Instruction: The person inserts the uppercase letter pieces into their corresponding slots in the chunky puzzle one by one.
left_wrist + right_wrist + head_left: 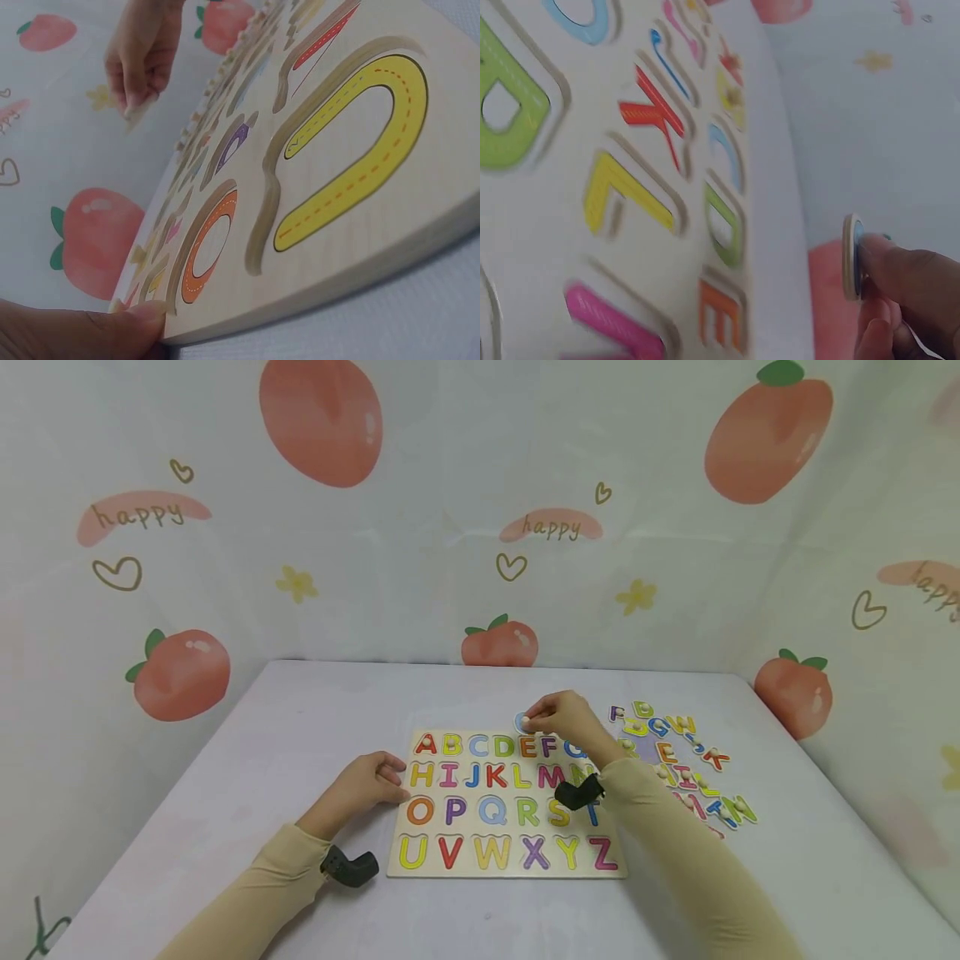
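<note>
A wooden alphabet puzzle board (468, 847) lies on the table with letter-shaped recesses from A to Z. Knobbed pieces sit in the red A (426, 743) and yellow B (452, 743) spots. Above the board's far edge, my right hand (562, 714) pinches a small light blue letter piece (851, 259), seen edge-on in the right wrist view; its letter cannot be read. My left hand (367, 783) rests at the board's left edge, fingers loosely bent. In the left wrist view its thumb (124, 330) touches the board's edge.
Loose knobbed letter pieces lie scattered right of the board, among them an orange E (666, 752), a red K (716, 760), a blue G (658, 727) and a green N (740, 810). My right forearm (675, 843) crosses the board's right side. A printed curtain (420, 543) hangs behind the table.
</note>
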Tool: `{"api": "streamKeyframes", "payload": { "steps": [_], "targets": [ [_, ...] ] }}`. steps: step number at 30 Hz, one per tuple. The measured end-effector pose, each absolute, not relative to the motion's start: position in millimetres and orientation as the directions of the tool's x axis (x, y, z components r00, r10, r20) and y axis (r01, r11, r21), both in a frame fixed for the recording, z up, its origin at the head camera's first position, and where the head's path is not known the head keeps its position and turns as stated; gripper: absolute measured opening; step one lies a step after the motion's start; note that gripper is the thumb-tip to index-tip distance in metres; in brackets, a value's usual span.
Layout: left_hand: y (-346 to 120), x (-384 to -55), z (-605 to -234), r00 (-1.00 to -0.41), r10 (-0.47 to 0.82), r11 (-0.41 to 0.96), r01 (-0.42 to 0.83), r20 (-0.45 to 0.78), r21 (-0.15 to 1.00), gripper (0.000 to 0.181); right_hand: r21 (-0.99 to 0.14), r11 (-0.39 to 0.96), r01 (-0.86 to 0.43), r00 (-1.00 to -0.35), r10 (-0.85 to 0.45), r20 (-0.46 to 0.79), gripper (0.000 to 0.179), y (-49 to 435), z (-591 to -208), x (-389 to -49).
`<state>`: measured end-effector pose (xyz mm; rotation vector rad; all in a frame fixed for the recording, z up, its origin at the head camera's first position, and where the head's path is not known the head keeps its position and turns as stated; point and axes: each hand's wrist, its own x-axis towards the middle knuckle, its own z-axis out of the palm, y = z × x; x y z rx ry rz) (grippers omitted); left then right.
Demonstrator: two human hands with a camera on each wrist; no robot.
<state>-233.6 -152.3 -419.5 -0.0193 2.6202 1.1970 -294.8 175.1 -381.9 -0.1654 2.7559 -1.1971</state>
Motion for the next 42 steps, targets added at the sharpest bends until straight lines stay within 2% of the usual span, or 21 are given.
{"api": "streamKeyframes", "payload": {
  "steps": [8,15,42],
  "targets": [
    [-153,-232,-418,-0.966,0.096,0.664,-0.116,-0.238,0.739,0.046,-0.737,0.676,0.006,-0.987,-0.113,-0.111,0.014,129,-396,-294],
    [-152,-232,-418,-0.967,0.091,0.663,-0.12,-0.238,0.739,0.046,-0.769,0.638,0.043,-0.984,-0.107,-0.144,0.013,107,-406,-295],
    [-153,-234,-423,-0.969,0.098,0.661,-0.108,-0.228,0.742,0.046,-0.741,0.668,0.066,-0.984,-0.08,-0.159,0.014,93,-418,-295]
  ]
}}
